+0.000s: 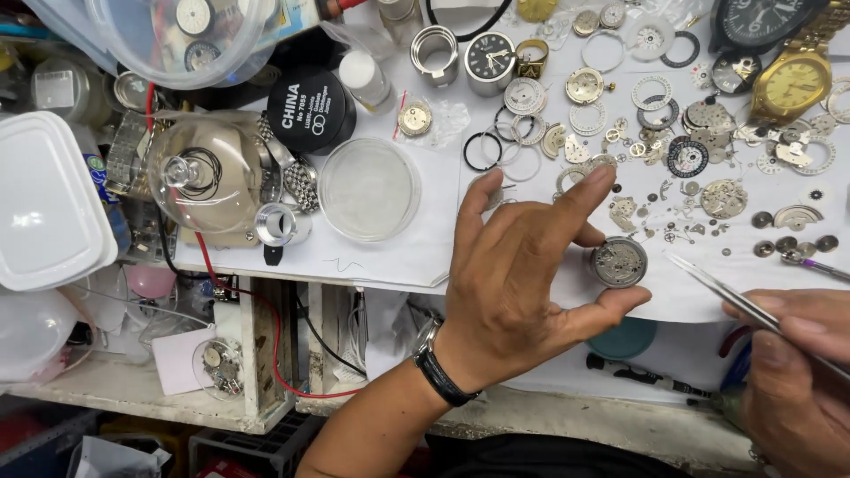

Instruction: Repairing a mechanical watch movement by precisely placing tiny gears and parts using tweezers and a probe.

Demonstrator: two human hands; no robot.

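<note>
My left hand (522,265) is raised over the front edge of the white work sheet (398,239). It pinches a round grey watch movement (619,262) between thumb and a finger, with the other fingers spread upward. A black strap circles that wrist. My right hand (792,372) sits at the lower right, closed on thin metal tweezers (735,296). The tweezer tips point left and stop just right of the movement without touching it.
Several watch parts, rings, dials and gears (655,133) lie scattered across the sheet. A gold wristwatch (792,80) lies top right. A clear round dish (369,188), a glass dome (208,173), a black tin (310,108) and a white plastic box (44,204) crowd the left.
</note>
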